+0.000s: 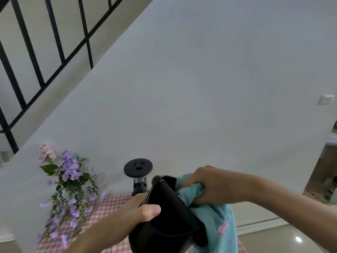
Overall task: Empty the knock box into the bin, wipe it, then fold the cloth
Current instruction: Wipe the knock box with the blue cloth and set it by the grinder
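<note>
A black knock box (164,221) is held up in front of me, tilted, at the lower middle of the view. My left hand (138,210) grips its left side, thumb across the front. My right hand (206,187) is shut on a bunched turquoise cloth (217,221) and presses it against the box's upper right rim. The rest of the cloth hangs down on the right, with a small pink mark on it. The inside of the box is hidden. No bin is in view.
A table with a red-and-white checked cloth (107,209) lies below my hands. On it stand purple and pink flowers (69,181) at the left and a black tool with a round disc top (138,168). A pale wall rises behind; a doorway (326,170) opens right.
</note>
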Demonstrator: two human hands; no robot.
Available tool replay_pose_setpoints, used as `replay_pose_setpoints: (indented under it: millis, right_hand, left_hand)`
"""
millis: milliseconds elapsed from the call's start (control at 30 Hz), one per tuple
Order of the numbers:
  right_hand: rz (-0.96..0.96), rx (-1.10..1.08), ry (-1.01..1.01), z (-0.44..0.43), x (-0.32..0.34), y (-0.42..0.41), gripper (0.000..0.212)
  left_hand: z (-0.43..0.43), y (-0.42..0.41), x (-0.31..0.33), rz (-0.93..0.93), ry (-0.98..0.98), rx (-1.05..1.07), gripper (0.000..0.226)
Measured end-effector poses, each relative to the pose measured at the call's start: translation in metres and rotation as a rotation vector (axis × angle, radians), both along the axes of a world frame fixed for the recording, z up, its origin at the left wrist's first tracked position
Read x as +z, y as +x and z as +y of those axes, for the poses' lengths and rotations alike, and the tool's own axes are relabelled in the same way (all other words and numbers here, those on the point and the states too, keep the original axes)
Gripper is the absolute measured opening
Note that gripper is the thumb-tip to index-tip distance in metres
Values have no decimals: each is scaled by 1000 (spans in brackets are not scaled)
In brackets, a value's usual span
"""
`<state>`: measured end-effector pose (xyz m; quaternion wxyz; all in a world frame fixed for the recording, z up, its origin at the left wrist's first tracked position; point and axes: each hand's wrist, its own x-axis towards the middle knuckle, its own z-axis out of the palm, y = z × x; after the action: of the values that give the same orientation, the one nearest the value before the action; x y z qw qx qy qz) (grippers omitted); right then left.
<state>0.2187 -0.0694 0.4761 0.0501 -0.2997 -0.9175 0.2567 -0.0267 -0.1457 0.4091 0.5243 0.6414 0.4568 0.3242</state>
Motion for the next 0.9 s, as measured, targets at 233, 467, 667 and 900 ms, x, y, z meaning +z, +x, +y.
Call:
replay_pose_setpoints:
  millis: [233,467,667,900]
  right_hand:
    - [-18,-223,-187,-5,-19,12,30]
    - [-18,21,194,-17,-13,3,22]
    - [-29,12,124,-21,-19,-1,19]
    - [462,-317,335,-9,-14,9,29]
  left_hand:
    - [-14,18,0,241,434,342,48]
    - [-32,27,10,51,-107,79,34]
    - [1,26,-16,-118,-354,477,48]
    - [-10,20,6,57,-135,327,22]
